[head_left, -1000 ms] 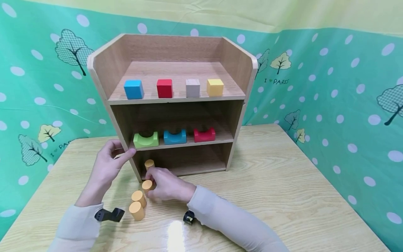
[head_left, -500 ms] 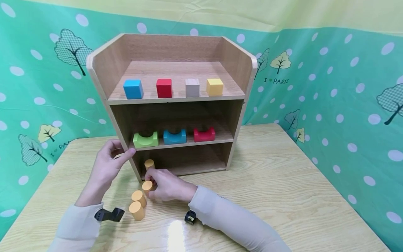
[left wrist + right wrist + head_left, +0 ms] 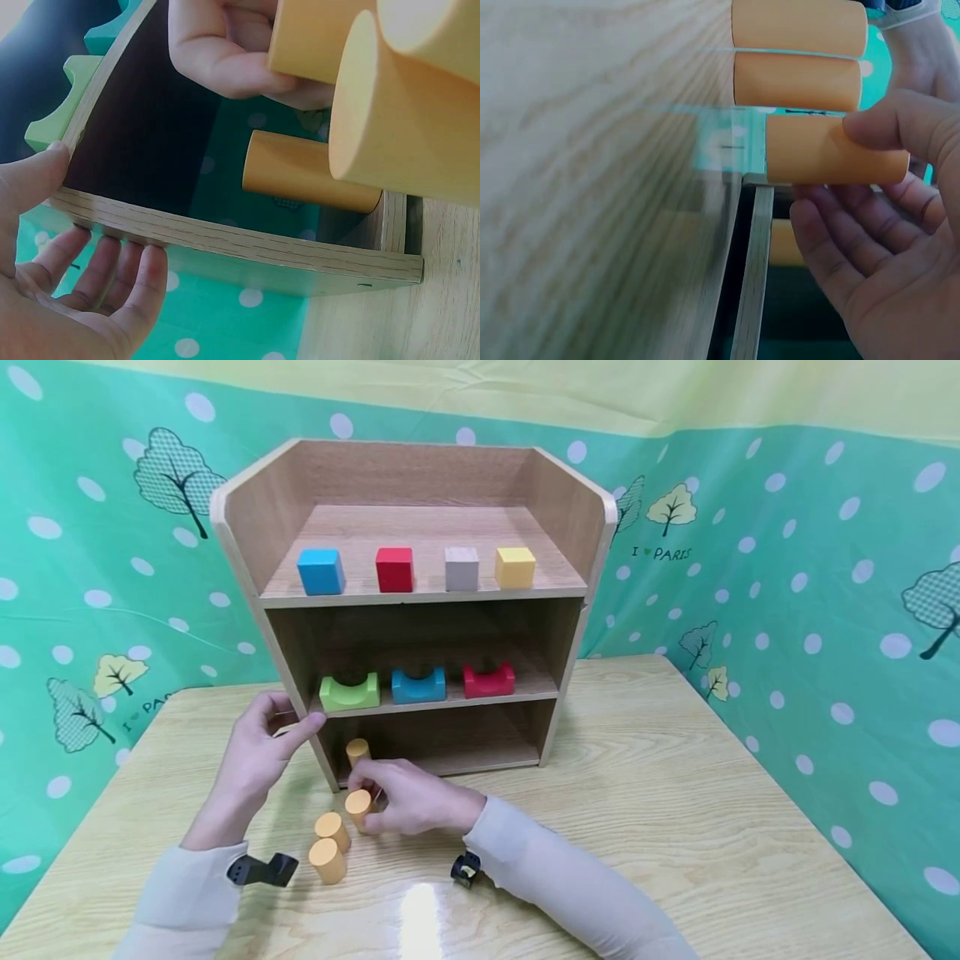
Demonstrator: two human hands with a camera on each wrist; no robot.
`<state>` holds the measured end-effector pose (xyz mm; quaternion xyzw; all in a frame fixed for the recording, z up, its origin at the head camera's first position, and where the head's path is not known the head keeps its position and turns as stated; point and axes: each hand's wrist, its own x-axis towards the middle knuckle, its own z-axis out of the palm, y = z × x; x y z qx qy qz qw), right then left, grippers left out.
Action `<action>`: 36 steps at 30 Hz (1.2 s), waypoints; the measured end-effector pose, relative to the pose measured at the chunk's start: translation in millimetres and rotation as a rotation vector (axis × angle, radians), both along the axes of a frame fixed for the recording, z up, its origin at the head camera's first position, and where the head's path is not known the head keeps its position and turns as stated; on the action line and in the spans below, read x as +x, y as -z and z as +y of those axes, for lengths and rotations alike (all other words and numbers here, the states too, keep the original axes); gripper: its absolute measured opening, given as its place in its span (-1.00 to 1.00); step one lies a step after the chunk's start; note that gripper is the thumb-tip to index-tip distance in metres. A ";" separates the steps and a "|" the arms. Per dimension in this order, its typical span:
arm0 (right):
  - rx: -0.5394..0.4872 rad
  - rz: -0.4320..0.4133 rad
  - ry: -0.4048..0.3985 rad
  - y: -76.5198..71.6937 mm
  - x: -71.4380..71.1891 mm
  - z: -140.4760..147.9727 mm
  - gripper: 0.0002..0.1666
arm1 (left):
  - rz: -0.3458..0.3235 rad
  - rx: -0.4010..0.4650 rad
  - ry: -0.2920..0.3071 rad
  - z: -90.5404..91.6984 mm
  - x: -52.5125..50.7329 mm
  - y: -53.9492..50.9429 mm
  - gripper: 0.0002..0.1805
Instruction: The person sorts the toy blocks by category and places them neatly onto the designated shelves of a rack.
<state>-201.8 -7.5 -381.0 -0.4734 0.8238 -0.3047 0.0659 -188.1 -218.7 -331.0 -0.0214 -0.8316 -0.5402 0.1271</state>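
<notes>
My left hand (image 3: 258, 743) grips the left side panel of the wooden shelf (image 3: 450, 697), thumb on its front edge and fingertips on the outer face. In front of the lowest compartment, my right hand (image 3: 420, 797) pinches an orange wooden cylinder (image 3: 358, 810) between thumb and fingers. Its base hangs a little above the table in the right wrist view. One cylinder (image 3: 300, 171) stands upright inside the lowest compartment, by the left panel. Two further cylinders, one behind (image 3: 332, 831) and one in front (image 3: 327, 861), stand close together on the table, left of the held one.
Green (image 3: 349, 695), blue (image 3: 418, 687) and red (image 3: 489, 681) arch blocks line the middle shelf's front edge. Blue (image 3: 321, 572), red (image 3: 394, 569), grey (image 3: 461, 568) and yellow (image 3: 514, 567) cubes stand on the top shelf. A dotted curtain (image 3: 780, 568) hangs behind the table (image 3: 675, 793).
My right hand has shifted slightly to the right with the cylinder, away from the two on the table. My left hand stays on the shelf panel.
</notes>
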 end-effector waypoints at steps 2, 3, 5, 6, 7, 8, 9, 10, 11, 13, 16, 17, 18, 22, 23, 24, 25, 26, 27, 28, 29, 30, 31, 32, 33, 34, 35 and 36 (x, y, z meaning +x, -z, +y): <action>-0.007 0.000 -0.022 -1.4 -1.4 2.2 -0.61 | 0.002 0.000 0.001 0.3 0.2 0.0 -0.53; -0.011 -0.002 -0.035 -1.7 -2.1 3.1 -0.60 | 0.003 0.003 0.001 0.4 0.3 0.2 -0.54; -0.019 -0.005 -0.061 -2.2 -3.6 4.6 -0.60 | 0.002 0.002 -0.003 0.4 0.9 0.4 -0.56; -0.023 -0.009 -0.072 -2.3 -4.4 5.2 -0.60 | 0.003 0.002 -0.005 0.4 1.2 0.4 -0.57; -0.027 -0.017 -0.081 -2.4 -5.2 6.0 -0.59 | 0.004 0.001 -0.007 0.3 1.3 0.5 -0.58; -0.030 -0.026 -0.087 -2.5 -6.0 6.9 -0.60 | 0.005 0.001 -0.008 0.3 1.4 0.4 -0.58; -0.034 -0.038 -0.091 -2.7 -6.9 8.0 -0.60 | 0.006 0.000 -0.007 0.4 1.4 0.2 -0.58; -0.038 -0.047 -0.092 -2.9 -7.8 9.1 -0.60 | 0.008 -0.001 -0.005 0.3 1.5 -0.1 -0.58; -0.043 -0.056 -0.092 -3.2 -8.7 10.3 -0.59 | 0.010 0.000 -0.003 0.5 1.4 -0.5 -0.58; -0.054 -0.064 -0.090 -3.8 -11.0 12.8 -0.59 | 0.013 0.004 0.003 0.8 1.1 -1.2 -0.56; -0.071 -0.069 -0.090 -5.2 -14.1 16.4 -0.60 | 0.010 0.006 0.002 0.8 1.4 -1.9 -0.57; -0.076 -0.069 -0.091 -5.9 -15.1 17.5 -0.60 | 0.008 0.005 0.000 0.7 1.4 -2.0 -0.57; -0.079 -0.068 -0.088 -6.7 -16.0 18.7 -0.59 | 0.008 0.005 -0.001 0.5 1.5 -1.7 -0.57; -0.086 -0.066 -0.071 -9.7 -19.7 23.0 -0.58 | 0.006 0.003 -0.004 -0.3 1.7 -0.6 -0.57; -0.088 -0.064 -0.068 -10.3 -20.6 24.0 -0.58 | 0.007 0.005 -0.004 -0.5 1.6 -0.2 -0.57; -0.089 -0.066 -0.062 -10.5 -21.6 25.1 -0.58 | 0.007 0.003 -0.004 -0.6 1.7 -0.2 -0.57; -0.093 -0.068 -0.058 -10.7 -22.7 26.0 -0.58 | 0.007 0.003 -0.004 -0.7 1.7 -0.1 -0.57; -0.099 -0.069 -0.055 -10.6 -23.9 27.0 -0.58 | 0.008 0.003 -0.003 -0.9 1.7 0.2 -0.57; -0.105 -0.072 -0.053 -10.6 -25.0 28.2 -0.59 | 0.007 0.004 -0.002 -1.0 1.7 0.3 -0.57; -0.112 -0.072 -0.051 -10.5 -26.1 29.4 -0.59 | 0.008 0.002 -0.001 -0.9 1.8 0.3 -0.56; -0.118 -0.073 -0.049 -10.4 -27.2 30.7 -0.60 | 0.007 0.001 0.000 -0.8 1.9 0.1 -0.56; -0.124 -0.074 -0.046 -10.3 -28.4 32.0 -0.60 | 0.006 0.000 0.001 -0.6 2.1 0.0 -0.56; -0.129 -0.075 -0.043 -10.4 -29.2 33.3 -0.60 | 0.005 0.001 0.002 -0.6 2.1 0.2 -0.56; -0.132 -0.075 -0.040 -10.2 -30.3 34.4 -0.60 | 0.004 0.000 0.002 -0.4 2.1 0.4 -0.56; -0.135 -0.076 -0.036 -10.2 -31.0 35.5 -0.60 | 0.004 0.000 0.003 -0.2 2.0 0.5 -0.56; -0.134 -0.078 -0.031 -9.8 -31.9 36.4 -0.60 | 0.003 0.001 0.004 0.0 2.0 0.5 -0.57; -0.135 -0.085 -0.025 -9.4 -32.7 37.1 -0.60 | 0.003 0.000 0.004 0.2 1.9 0.7 -0.57; -0.136 -0.092 -0.019 -8.9 -33.4 37.7 -0.60 | 0.004 0.000 0.005 0.4 1.7 0.9 -0.58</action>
